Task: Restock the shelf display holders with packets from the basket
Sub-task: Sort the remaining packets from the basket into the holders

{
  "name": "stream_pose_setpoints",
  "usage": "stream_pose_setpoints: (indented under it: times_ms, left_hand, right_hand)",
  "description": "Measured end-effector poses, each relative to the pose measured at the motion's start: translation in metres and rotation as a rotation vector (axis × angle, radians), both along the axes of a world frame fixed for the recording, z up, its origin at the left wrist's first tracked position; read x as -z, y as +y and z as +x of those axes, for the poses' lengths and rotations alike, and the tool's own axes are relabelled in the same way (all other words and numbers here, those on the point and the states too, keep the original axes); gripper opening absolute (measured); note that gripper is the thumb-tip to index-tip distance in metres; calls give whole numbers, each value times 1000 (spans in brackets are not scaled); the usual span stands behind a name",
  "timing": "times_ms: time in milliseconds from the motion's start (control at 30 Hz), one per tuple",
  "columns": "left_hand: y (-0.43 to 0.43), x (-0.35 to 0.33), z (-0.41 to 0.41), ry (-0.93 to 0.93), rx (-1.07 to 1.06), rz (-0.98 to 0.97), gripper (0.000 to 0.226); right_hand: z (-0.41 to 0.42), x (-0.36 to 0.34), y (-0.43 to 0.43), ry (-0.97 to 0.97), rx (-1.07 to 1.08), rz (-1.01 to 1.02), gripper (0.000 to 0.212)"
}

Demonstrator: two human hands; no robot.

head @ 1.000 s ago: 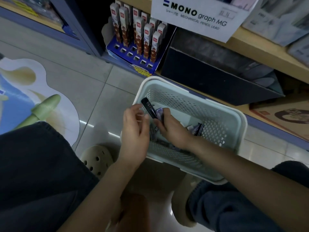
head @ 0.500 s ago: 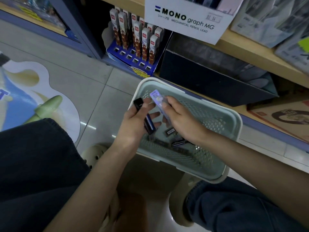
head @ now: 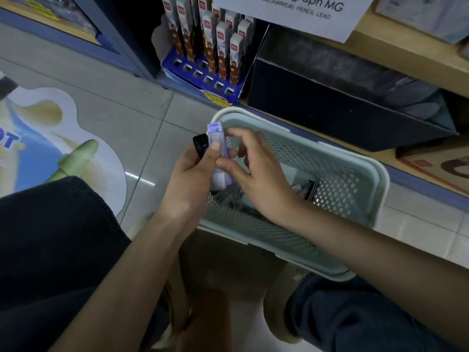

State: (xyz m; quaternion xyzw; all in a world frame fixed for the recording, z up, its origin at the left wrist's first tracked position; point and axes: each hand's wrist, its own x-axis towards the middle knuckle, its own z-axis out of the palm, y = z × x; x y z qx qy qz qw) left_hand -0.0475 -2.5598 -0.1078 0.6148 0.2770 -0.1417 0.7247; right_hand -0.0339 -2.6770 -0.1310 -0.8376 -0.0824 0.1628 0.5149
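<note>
Both hands are up over the near-left corner of the basket [head: 317, 161], working on the same bundle. The left hand [head: 190, 174] is closed around a black packet [head: 200, 146], and its thumb is pressed flat on a purple packet [head: 217, 138] lying right alongside. The right hand [head: 258, 174] is pinching that purple packet between thumb and fingertips, so it looks like a handover or a squaring-up of the pair.

More loose packets [head: 313, 190] are lying at the basket's far-right end, so there's plenty of stock left to place. On the shelf's left end stands the blue display holder [head: 203, 82]. Its back rows are full of upright packets [head: 222, 47] and its front rows are open slots. Whether these two belong there or in the dark box [head: 330, 110] beside it, I can't tell.

Here's the danger. Two slim packets are stacked in one grip, and if the thumb eases off while the right hand pulls, the black one could slide out. The bundle is right at the basket's edge, so a dropped packet could miss the basket and skid across the tiled floor [head: 127, 97].

At the holder, the slots look narrow and the standing packets are packed close together. A tilted entry could jam, or a knuckle could knock the back rows over like dominoes.
</note>
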Motion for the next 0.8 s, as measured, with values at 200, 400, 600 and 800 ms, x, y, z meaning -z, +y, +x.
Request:
stream_pose_setpoints:
  times_ms: [200,400,600,800]
  left_hand:
    - [21,-3,7,-90,-61,141,18]
    - [33,7,7,-49,-119,215,15]
    - [31,11,3,-48,-93,179,15]
    - [34,11,-1,-19,-89,172,16]
  right_hand:
    - [-5,68,-9,51,93,16,10]
    - [-18,150,-32,298,-80,-339,45]
    - [-15,154,-8,355,-174,-415,57]
    - [-9,157,8,380,-189,-356,45]
